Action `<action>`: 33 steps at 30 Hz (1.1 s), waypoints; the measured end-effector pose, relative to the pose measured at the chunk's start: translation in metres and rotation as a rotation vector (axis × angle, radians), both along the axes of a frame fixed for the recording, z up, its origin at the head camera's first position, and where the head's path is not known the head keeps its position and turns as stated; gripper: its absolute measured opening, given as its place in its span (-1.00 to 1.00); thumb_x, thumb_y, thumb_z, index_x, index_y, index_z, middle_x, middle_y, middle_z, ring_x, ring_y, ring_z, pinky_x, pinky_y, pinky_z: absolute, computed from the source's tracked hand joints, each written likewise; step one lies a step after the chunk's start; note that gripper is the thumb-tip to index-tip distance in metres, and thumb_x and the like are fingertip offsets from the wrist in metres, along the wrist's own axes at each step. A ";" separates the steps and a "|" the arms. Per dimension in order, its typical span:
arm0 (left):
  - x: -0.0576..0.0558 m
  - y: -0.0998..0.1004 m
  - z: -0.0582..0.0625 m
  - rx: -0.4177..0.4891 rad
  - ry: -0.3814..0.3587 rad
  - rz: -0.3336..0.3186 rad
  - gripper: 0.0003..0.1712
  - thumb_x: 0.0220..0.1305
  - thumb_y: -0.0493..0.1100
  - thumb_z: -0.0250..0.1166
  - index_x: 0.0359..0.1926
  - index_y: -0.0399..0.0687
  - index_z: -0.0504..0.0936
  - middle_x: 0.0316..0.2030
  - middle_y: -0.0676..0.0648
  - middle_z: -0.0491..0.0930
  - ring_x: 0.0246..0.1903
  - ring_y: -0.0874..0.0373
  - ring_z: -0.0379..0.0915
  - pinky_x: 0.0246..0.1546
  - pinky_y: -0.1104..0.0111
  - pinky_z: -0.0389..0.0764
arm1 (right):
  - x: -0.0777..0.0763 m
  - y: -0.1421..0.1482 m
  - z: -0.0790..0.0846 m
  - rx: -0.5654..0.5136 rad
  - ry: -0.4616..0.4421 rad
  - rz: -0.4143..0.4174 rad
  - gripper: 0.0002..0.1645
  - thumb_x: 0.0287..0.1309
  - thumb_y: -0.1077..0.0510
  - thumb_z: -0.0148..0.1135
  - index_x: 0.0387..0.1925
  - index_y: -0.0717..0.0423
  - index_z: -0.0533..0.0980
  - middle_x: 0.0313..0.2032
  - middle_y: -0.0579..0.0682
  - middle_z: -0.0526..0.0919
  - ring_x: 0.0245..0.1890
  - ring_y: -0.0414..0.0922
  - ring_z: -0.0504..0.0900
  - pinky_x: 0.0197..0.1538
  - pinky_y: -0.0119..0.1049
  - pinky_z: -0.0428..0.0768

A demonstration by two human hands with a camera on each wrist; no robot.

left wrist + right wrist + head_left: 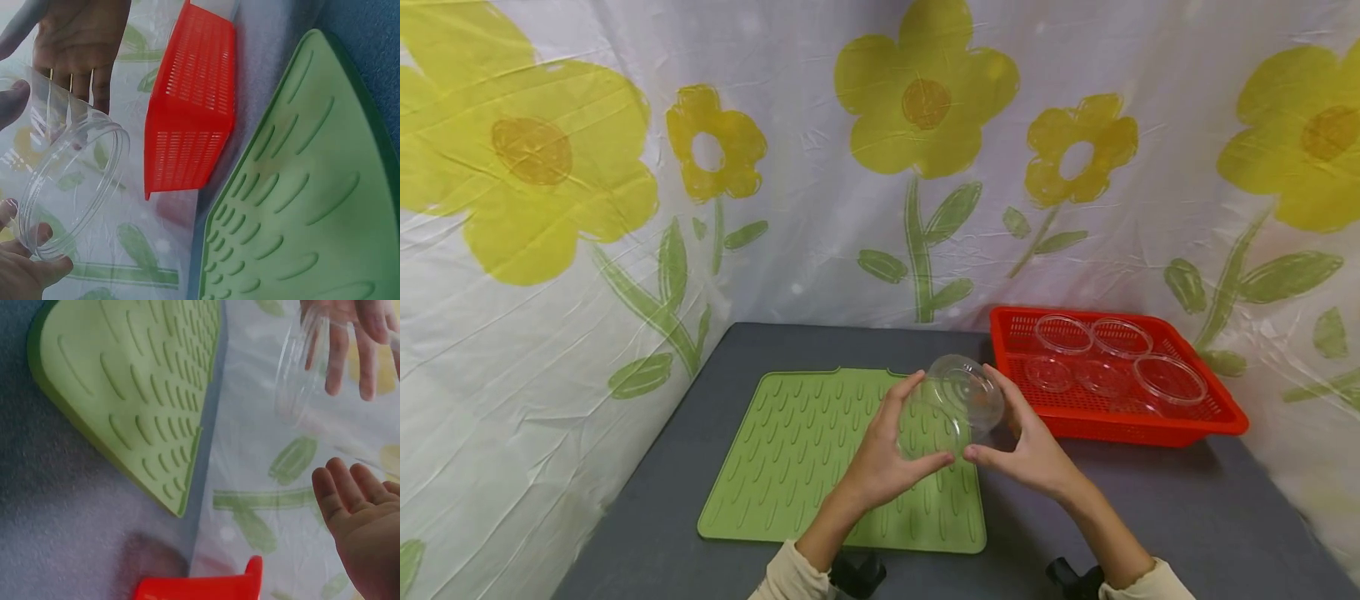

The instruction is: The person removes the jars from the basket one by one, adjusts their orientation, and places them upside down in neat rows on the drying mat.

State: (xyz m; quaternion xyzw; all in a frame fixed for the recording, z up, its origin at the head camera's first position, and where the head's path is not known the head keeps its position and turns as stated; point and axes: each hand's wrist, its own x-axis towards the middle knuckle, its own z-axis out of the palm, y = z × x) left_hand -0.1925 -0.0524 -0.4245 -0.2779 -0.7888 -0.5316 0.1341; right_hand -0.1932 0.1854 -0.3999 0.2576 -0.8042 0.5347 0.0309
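Between both hands, above the green mat, is a clear round plastic container (961, 387), tilted on its side. My left hand (883, 458) grips its rim side with thumb and fingers. In the left wrist view the open mouth of the container (115, 150) faces the camera, and the left hand (34, 269) holds the rim. My right hand (1037, 446) holds the base side, thumb below and fingers above. The right wrist view shows the fingers of that right hand (369, 519) beside the faint clear wall; their contact is hard to make out there.
A green ridged mat (805, 467) lies on the dark grey table (655, 533). At the back right stands a red perforated basket (1120, 427) holding several clear round plastic pieces (1168, 379). A flower-printed curtain (797, 242) hangs behind and along the sides.
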 end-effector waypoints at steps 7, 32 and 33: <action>0.003 -0.001 -0.005 0.040 -0.034 -0.014 0.16 0.10 -0.03 0.60 0.58 0.37 0.07 0.53 0.13 0.18 0.57 -0.01 0.04 0.43 -0.23 0.23 | -0.001 -0.009 -0.007 -0.073 0.013 0.035 0.18 0.08 0.25 0.50 0.59 -0.20 0.03 0.47 0.11 0.33 0.33 -0.33 0.46 0.30 -0.40 0.49; 0.001 -0.022 -0.011 0.020 -0.058 -0.011 0.16 0.12 0.00 0.58 0.58 0.29 0.04 0.56 0.03 0.14 0.53 -0.06 0.12 0.42 -0.18 0.29 | -0.004 -0.020 -0.008 -0.157 0.055 0.004 0.07 0.06 0.35 0.50 0.52 -0.04 0.17 0.40 0.09 0.43 0.30 -0.15 0.52 0.32 -0.50 0.43; 0.000 -0.027 -0.013 0.011 -0.060 -0.002 0.14 0.13 0.02 0.57 0.58 0.33 0.04 0.56 0.04 0.14 0.53 -0.07 0.12 0.42 -0.18 0.29 | -0.004 -0.020 -0.008 -0.157 0.056 0.003 0.07 0.06 0.35 0.50 0.52 -0.06 0.17 0.40 0.09 0.43 0.30 -0.14 0.52 0.32 -0.50 0.43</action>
